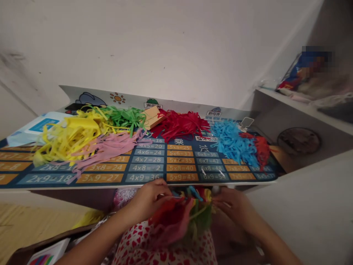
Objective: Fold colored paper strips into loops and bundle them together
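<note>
At the far left of a navy multiplication-table mat [149,167], a white-and-blue packet [41,125] lies flat, with a loose heap of yellow strips [71,138] overlapping its right side. Nearer than the tabletop on this side, a strip of wooden floor [16,224] shows, along with a white packet printed with coloured stripes [46,254]. To the right of the yellow heap, pink strips [113,145] trail toward the near edge, and green strips [125,118] sit just beyond them on the far side. Centre-left and near, in front of the table edge, the left hand [150,200] pinches the upper left end of a multicoloured fringe bundle [179,224] between thumb and fingers. The bundle hangs between both hands, above a heart-print garment [135,243] — red and pink on its left, green on its right, with bits of blue and yellow along the top, all rather blurred. Far behind it, a tan block [152,117] rests between the green strips and a heap of red strips [183,125]. Farther right and near, the right hand [235,206] grips the bundle's yellow right end with its fingertips, though blur hides their exact placement. Beyond that hand lie light-blue strips [234,141], then orange-red strips [260,149] touching them — and at the far right a grey shelf unit [328,117] stands beside the mat.
</note>
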The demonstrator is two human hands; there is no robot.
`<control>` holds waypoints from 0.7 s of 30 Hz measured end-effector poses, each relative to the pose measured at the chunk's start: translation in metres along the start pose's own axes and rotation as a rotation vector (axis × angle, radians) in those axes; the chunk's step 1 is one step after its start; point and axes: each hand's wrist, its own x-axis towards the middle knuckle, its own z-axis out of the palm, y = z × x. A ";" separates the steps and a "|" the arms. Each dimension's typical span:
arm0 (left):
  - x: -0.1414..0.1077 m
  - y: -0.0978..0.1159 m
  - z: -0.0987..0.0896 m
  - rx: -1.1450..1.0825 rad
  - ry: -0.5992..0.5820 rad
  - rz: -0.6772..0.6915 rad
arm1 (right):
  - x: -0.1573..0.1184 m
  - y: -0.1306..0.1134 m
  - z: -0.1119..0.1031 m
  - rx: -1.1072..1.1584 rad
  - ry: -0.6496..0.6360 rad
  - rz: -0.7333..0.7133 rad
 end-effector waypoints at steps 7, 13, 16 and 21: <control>0.020 0.015 0.007 -0.012 -0.058 -0.071 | -0.008 -0.004 -0.008 -0.164 0.070 -0.117; 0.036 0.031 0.021 0.038 -0.046 -0.148 | -0.023 -0.003 0.007 -0.154 0.348 0.263; 0.026 0.031 0.064 -0.198 -0.212 -0.226 | -0.039 -0.004 0.053 0.304 0.371 0.525; 0.000 0.030 0.132 -0.226 -0.348 -0.178 | -0.057 -0.024 0.130 1.171 0.262 0.767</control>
